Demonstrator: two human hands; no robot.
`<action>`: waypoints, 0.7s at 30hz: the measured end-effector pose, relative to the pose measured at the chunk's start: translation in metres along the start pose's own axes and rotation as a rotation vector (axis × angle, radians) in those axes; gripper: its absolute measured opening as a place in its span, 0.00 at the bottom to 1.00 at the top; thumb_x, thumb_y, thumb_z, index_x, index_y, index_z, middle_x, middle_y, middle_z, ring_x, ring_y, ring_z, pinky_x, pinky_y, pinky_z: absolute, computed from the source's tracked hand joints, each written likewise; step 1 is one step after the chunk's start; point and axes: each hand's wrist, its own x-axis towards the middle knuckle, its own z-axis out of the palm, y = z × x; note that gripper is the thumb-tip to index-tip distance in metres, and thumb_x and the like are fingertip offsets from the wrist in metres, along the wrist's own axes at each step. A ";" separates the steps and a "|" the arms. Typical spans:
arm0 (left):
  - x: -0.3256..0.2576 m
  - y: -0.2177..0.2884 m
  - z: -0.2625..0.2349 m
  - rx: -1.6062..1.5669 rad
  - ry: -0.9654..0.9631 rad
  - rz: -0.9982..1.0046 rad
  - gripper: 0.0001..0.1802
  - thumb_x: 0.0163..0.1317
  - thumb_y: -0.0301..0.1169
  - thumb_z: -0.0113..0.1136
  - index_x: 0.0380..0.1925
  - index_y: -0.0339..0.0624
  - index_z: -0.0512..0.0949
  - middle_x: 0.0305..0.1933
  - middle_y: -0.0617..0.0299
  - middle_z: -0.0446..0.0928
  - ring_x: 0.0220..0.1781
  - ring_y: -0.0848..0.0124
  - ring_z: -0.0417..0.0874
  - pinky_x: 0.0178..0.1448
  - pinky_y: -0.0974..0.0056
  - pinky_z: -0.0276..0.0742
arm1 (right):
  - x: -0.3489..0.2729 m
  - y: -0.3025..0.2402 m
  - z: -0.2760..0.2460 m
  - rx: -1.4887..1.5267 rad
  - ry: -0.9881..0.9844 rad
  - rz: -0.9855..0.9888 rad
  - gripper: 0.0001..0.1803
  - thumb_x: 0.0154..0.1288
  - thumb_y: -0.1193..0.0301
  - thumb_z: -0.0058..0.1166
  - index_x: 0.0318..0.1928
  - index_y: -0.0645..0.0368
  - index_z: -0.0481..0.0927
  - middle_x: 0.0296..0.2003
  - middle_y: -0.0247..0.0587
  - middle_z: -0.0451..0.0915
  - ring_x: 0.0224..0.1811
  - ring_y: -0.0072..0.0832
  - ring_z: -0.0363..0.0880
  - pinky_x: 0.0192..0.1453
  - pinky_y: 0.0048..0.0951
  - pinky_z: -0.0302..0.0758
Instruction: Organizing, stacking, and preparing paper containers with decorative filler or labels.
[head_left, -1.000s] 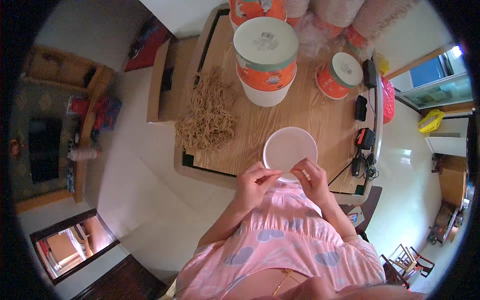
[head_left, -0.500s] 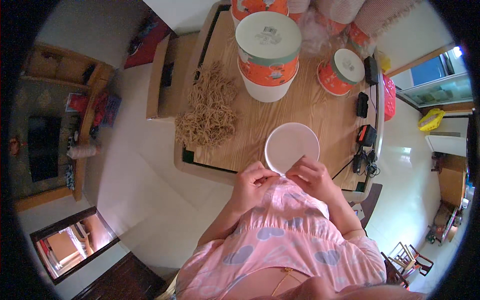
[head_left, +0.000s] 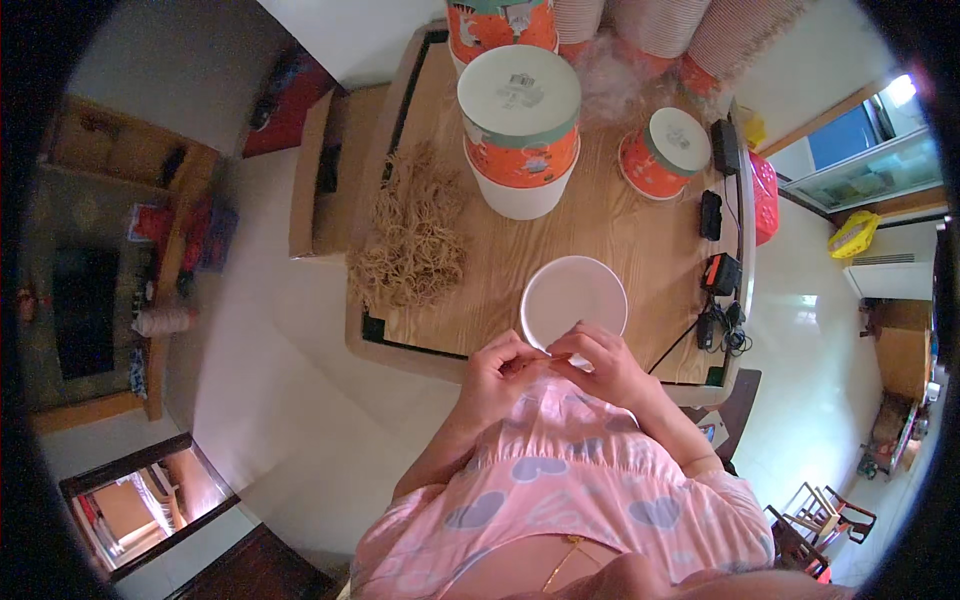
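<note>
The lid (head_left: 573, 302) is a plain white disc, round and flat with a slightly raised rim, its face bare and evenly pale. We see it lying on the wooden table (head_left: 620, 235), close to the near edge and just ahead of our two hands. Our left hand (head_left: 503, 362) and right hand (head_left: 603, 362) are brought together at its near rim, fingertips meeting over a small tan thing pinched between them — too small for us to tell what it is. Both hands are curled, fingers bent inward, and the right one overlaps the lid's edge; whether it presses on the lid we cannot tell.

Left of the lid, a loose heap of tan rubber bands (head_left: 412, 238) is spread over the tabletop. Beyond the lid stands a tall orange tub (head_left: 520, 130) with a pale lid, stacked on a white one, and to its right a smaller orange cup (head_left: 664, 152) — also capped. Black chargers and cables (head_left: 722, 280) lie along the table's right edge. Our pink sleeves fill the lower view.
</note>
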 end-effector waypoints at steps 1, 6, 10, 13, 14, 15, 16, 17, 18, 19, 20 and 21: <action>0.000 0.002 -0.002 0.003 0.001 0.001 0.04 0.50 0.24 0.63 0.26 0.37 0.79 0.22 0.68 0.67 0.22 0.83 0.64 0.25 0.75 0.60 | 0.000 0.002 0.003 0.020 -0.005 0.011 0.11 0.50 0.77 0.60 0.36 0.59 0.76 0.33 0.39 0.76 0.37 0.36 0.76 0.38 0.32 0.73; 0.000 0.008 -0.006 -0.002 -0.013 -0.101 0.02 0.50 0.24 0.63 0.24 0.39 0.79 0.22 0.69 0.67 0.24 0.81 0.66 0.27 0.75 0.60 | -0.006 0.006 0.003 0.048 0.062 -0.002 0.06 0.50 0.79 0.59 0.31 0.60 0.77 0.29 0.39 0.75 0.32 0.35 0.76 0.33 0.31 0.73; -0.001 0.004 -0.008 0.005 -0.005 -0.091 0.02 0.49 0.24 0.63 0.24 0.39 0.79 0.23 0.69 0.68 0.24 0.81 0.67 0.27 0.75 0.61 | -0.012 0.007 -0.003 0.052 0.067 0.055 0.06 0.51 0.80 0.58 0.31 0.61 0.76 0.30 0.40 0.75 0.31 0.35 0.76 0.33 0.30 0.73; 0.000 0.004 -0.008 0.004 -0.025 -0.112 0.02 0.49 0.23 0.63 0.24 0.39 0.79 0.24 0.68 0.68 0.24 0.81 0.67 0.28 0.76 0.61 | -0.015 0.008 -0.003 0.081 0.070 0.094 0.05 0.53 0.79 0.56 0.32 0.61 0.75 0.30 0.41 0.75 0.31 0.36 0.76 0.33 0.31 0.73; 0.000 0.004 -0.009 0.018 -0.040 -0.105 0.02 0.50 0.23 0.62 0.24 0.38 0.78 0.25 0.67 0.69 0.26 0.81 0.68 0.29 0.75 0.63 | -0.015 0.010 -0.003 0.083 0.073 0.096 0.05 0.53 0.79 0.56 0.32 0.61 0.75 0.30 0.41 0.75 0.31 0.36 0.76 0.33 0.31 0.73; 0.000 0.004 -0.009 0.031 -0.058 -0.097 0.02 0.50 0.22 0.62 0.24 0.38 0.77 0.27 0.66 0.70 0.27 0.80 0.70 0.30 0.75 0.65 | -0.016 0.010 -0.003 0.072 0.061 0.105 0.05 0.54 0.78 0.55 0.32 0.62 0.75 0.29 0.42 0.74 0.31 0.37 0.76 0.33 0.32 0.72; 0.001 0.003 -0.008 0.033 -0.064 -0.096 0.02 0.50 0.22 0.62 0.24 0.38 0.77 0.27 0.66 0.70 0.27 0.80 0.70 0.30 0.75 0.65 | -0.017 0.011 -0.003 0.062 0.050 0.114 0.04 0.56 0.77 0.54 0.33 0.62 0.74 0.28 0.42 0.74 0.30 0.39 0.75 0.32 0.33 0.72; 0.002 0.000 -0.007 0.068 -0.085 -0.052 0.04 0.51 0.21 0.60 0.27 0.37 0.76 0.29 0.65 0.71 0.29 0.79 0.71 0.33 0.75 0.67 | -0.017 0.013 -0.001 0.062 0.056 0.118 0.04 0.56 0.77 0.54 0.33 0.62 0.74 0.28 0.42 0.74 0.30 0.39 0.75 0.32 0.33 0.72; 0.002 -0.003 -0.006 0.104 -0.103 -0.008 0.05 0.52 0.20 0.59 0.30 0.36 0.74 0.32 0.65 0.72 0.32 0.78 0.73 0.35 0.74 0.69 | -0.018 0.015 0.002 0.063 0.067 0.146 0.04 0.56 0.76 0.54 0.33 0.62 0.74 0.28 0.44 0.73 0.30 0.40 0.75 0.32 0.34 0.72; 0.002 -0.008 -0.002 0.105 -0.107 -0.008 0.05 0.52 0.20 0.59 0.30 0.36 0.74 0.32 0.65 0.72 0.32 0.78 0.73 0.35 0.74 0.69 | -0.018 0.017 0.005 0.065 0.078 0.175 0.05 0.57 0.75 0.53 0.33 0.62 0.73 0.27 0.45 0.72 0.29 0.42 0.74 0.32 0.35 0.71; 0.003 -0.015 0.004 0.005 -0.091 -0.041 0.07 0.52 0.19 0.58 0.32 0.37 0.73 0.31 0.65 0.72 0.29 0.79 0.72 0.34 0.74 0.69 | -0.019 0.018 0.005 0.066 0.081 0.178 0.05 0.57 0.75 0.53 0.33 0.62 0.73 0.27 0.45 0.72 0.29 0.42 0.74 0.32 0.35 0.71; 0.003 -0.019 0.011 -0.095 -0.070 -0.076 0.09 0.53 0.19 0.57 0.35 0.37 0.72 0.31 0.65 0.72 0.27 0.80 0.71 0.33 0.74 0.70 | -0.019 0.019 0.006 0.042 0.070 0.192 0.04 0.57 0.77 0.53 0.33 0.63 0.73 0.28 0.45 0.73 0.31 0.41 0.75 0.33 0.34 0.71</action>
